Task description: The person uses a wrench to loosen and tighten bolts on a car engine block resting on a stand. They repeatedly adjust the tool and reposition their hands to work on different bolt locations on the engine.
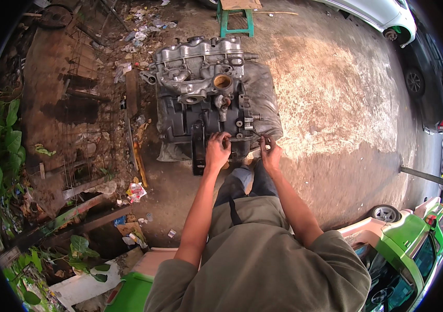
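A grey metal engine [200, 70] with a dark lower block stands in front of me, a round brownish opening on its top side. My left hand [217, 150] is at the block's near edge, beside a long black bracket [198, 148]. Its fingers are curled closed, and whatever is in them is hidden. To its right, my right hand [270, 155] is closed in a pinch at the block's near right corner. From its fingertips a thin dark rod [256, 134] seems to point toward the engine; its kind is too small to tell.
Grey plastic sheeting [263, 93] lies under and beside the engine. A green stool [236, 22] stands beyond it. Litter, boards and rusty mesh [83, 62] line the left. Parked behind on the right is a green car [408, 244]; a white car [377, 13] is at far right.
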`<state>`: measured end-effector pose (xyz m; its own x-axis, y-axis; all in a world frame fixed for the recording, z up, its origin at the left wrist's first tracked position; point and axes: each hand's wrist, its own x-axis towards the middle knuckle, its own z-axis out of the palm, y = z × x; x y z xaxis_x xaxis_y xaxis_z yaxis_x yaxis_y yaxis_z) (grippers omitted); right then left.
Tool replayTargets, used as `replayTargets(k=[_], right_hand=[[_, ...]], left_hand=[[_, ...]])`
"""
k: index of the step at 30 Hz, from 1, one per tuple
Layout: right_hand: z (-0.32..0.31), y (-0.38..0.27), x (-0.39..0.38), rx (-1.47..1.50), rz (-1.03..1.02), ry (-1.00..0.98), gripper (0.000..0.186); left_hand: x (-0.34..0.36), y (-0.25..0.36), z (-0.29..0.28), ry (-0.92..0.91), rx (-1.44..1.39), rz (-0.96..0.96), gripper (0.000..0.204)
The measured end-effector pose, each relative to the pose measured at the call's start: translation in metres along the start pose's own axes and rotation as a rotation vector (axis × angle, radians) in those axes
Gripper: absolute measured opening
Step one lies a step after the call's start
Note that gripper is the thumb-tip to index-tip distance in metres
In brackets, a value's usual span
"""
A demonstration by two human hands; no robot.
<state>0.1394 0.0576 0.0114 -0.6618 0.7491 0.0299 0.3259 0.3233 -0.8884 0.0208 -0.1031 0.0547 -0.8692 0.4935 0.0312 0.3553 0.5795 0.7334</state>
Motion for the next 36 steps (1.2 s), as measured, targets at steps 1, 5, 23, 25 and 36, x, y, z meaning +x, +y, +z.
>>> replayTargets(k=[1, 5, 23, 25, 36], right_hand=[[0.001, -0.003, 0.000, -0.053, -0.004, 0.008, 0.016], [-0.006, -0.010, 0.005, -0.102, 0.043, 0.108, 0.017], [0.054, 0.071, 0.135, -0.274, 0.206, -0.208, 0.047], [0.062, 0.071, 0.145, -0.273, 0.310, -0.295, 0.047], [0.056, 0.027, 0.137, -0.073, 0.241, -0.270, 0.042]], left_hand=[[0.000, 0.000, 0.000, -0.008, -0.003, -0.007, 0.012], [0.001, -0.001, -0.001, -0.020, -0.001, 0.004, 0.013], [0.001, 0.000, 0.001, -0.046, 0.013, 0.005, 0.015], [0.002, -0.001, 0.001, -0.024, 0.014, 0.025, 0.017], [0.003, -0.001, 0.002, -0.067, 0.013, -0.021, 0.015]])
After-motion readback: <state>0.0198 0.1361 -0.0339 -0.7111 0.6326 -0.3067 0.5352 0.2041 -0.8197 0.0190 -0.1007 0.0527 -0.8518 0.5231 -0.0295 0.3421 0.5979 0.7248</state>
